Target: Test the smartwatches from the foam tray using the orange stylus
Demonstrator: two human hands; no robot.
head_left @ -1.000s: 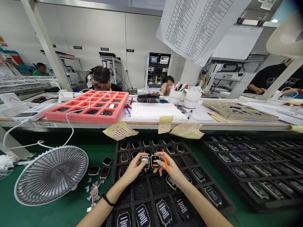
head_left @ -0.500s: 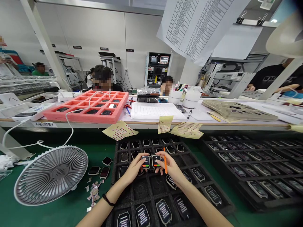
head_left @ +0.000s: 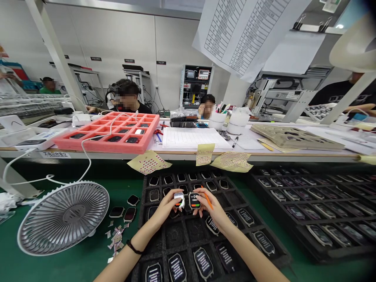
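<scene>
Above a black foam tray [head_left: 172,232], my left hand [head_left: 167,205] is closed on a smartwatch case [head_left: 179,200] whose screen catches a bright glare. Close beside it, my right hand [head_left: 212,207] grips a second smartwatch [head_left: 194,200], its lit screen showing text and an orange-green bar. An orange stick [head_left: 208,198] is also tucked in the right hand's fingers. Neither watch has a strap. More watches lie in the tray's compartments, such as a lit watch [head_left: 203,263] showing lines of text; several compartments hold none.
A grey fan [head_left: 63,217] stands at left, near loose watches [head_left: 129,214] and paper scraps [head_left: 116,241]. Another watch tray [head_left: 311,211] lies at right. The shelf above bears a pink foam tray [head_left: 105,145], with yellow sticker sheets [head_left: 149,162] hanging from its edge. Co-workers sit beyond.
The left watch has been tilted, so glare now covers much of its screen. The orange stick leans more in my right hand. Beyond the shelf, a co-worker's head has risen.
</scene>
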